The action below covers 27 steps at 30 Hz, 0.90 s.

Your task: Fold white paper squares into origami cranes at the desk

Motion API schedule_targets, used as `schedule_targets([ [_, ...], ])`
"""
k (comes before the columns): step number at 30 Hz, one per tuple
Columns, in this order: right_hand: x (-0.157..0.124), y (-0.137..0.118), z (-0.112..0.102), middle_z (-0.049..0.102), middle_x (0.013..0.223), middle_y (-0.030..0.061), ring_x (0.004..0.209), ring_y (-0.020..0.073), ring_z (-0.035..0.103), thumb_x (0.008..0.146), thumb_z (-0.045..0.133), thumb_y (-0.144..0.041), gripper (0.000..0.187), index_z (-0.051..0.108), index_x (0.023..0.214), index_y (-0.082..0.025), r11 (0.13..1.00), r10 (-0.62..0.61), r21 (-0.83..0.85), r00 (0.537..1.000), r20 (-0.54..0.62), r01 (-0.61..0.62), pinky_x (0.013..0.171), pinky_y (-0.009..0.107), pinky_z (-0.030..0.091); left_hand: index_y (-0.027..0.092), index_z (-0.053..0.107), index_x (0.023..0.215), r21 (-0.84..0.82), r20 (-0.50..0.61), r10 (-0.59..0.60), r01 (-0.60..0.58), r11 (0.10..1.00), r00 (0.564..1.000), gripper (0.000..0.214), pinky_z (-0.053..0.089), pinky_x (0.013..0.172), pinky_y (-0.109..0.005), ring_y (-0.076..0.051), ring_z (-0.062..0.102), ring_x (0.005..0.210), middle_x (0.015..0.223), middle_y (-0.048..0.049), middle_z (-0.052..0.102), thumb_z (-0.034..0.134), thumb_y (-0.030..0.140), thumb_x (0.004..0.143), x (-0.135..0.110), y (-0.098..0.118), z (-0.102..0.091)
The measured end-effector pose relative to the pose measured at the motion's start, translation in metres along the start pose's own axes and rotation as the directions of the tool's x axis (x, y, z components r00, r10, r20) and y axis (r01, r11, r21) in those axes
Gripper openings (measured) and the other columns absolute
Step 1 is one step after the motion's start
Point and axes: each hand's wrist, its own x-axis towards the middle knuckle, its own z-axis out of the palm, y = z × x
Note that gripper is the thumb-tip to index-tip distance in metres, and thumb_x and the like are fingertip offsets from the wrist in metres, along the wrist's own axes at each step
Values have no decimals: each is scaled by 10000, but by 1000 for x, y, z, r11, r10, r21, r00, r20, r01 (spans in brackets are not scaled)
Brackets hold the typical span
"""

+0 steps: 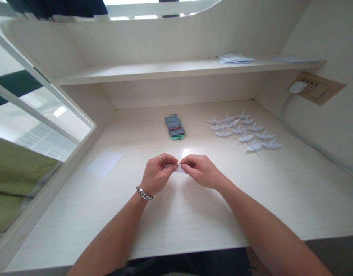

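My left hand (157, 174) and my right hand (201, 170) meet just above the pale desk (193, 214), fingers pinched together on a small folded piece of white paper (178, 168). The paper is mostly hidden between my fingertips. A ring sits on a left finger and a chain bracelet on my left wrist. To the far right lie several finished white paper cranes (243, 130) in loose rows.
A flat white paper sheet (104, 163) lies left of my hands. A blurred phone-like object (174, 126) rests at the desk's middle back. Folded papers (235, 58) sit on the shelf above. A wall socket with a plug (298, 87) and cable is at right.
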Motion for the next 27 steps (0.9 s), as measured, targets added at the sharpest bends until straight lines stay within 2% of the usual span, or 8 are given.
schedule_targets([
  [6, 3, 6, -10, 696, 762, 19, 682, 137, 610, 810, 467, -103, 264, 715, 864, -176, 992, 36, 113, 990, 139, -52, 613, 241, 430, 152, 679, 769, -14, 7, -36, 36, 999, 999, 118, 555, 656, -280, -170, 682, 689, 752, -47, 724, 733, 208, 681, 0, 2, 1],
  [8, 3, 6, -10, 702, 785, 23, 703, 142, 612, 808, 468, -100, 263, 716, 850, -178, 993, 50, 97, 993, 110, -60, 634, 249, 435, 153, 683, 773, 11, -1, -30, 30, 999, 1000, 119, 560, 661, -287, -175, 685, 699, 759, -52, 728, 733, 215, 685, 0, 1, 1],
  [12, 2, 4, -5, 681, 749, 19, 674, 137, 583, 832, 573, -230, 137, 696, 811, -174, 998, 28, 48, 999, 36, -29, 611, 246, 414, 160, 687, 780, 42, 23, -16, 15, 999, 1000, 108, 569, 678, -300, -183, 693, 714, 767, -54, 734, 718, 233, 707, -1, 1, 2],
  [16, 0, 5, -2, 636, 674, -1, 609, 115, 524, 835, 570, -215, 142, 678, 753, -174, 1000, 6, -22, 998, 64, -5, 566, 233, 366, 164, 693, 821, 21, 126, -27, 25, 999, 992, 103, 568, 672, -296, -179, 697, 712, 767, -55, 738, 687, 210, 729, -1, 1, -1],
  [20, 1, 6, -5, 624, 661, -8, 592, 110, 509, 831, 561, -212, 150, 670, 736, -173, 999, 44, 1, 993, 109, -44, 547, 230, 349, 153, 684, 897, -34, 207, -38, 46, 998, 978, 155, 560, 663, -285, -176, 698, 727, 795, -70, 739, 640, 166, 748, 1, 4, -7],
  [24, 1, 7, -6, 618, 655, -7, 590, 110, 508, 833, 551, -221, 164, 658, 720, -169, 999, 49, -6, 994, 93, -49, 546, 232, 348, 149, 675, 944, 1, 203, -12, 12, 1000, 979, 184, 547, 674, -276, -160, 677, 731, 797, -61, 719, 627, 177, 768, 1, 5, -8],
  [27, 0, 6, -4, 634, 682, -1, 619, 118, 532, 836, 548, -225, 158, 658, 734, -173, 999, 36, -10, 995, 94, -36, 567, 235, 363, 153, 684, 907, 46, 190, 7, -16, 999, 982, 152, 538, 670, -277, -155, 660, 715, 785, -58, 707, 648, 205, 768, 0, 3, -5],
])
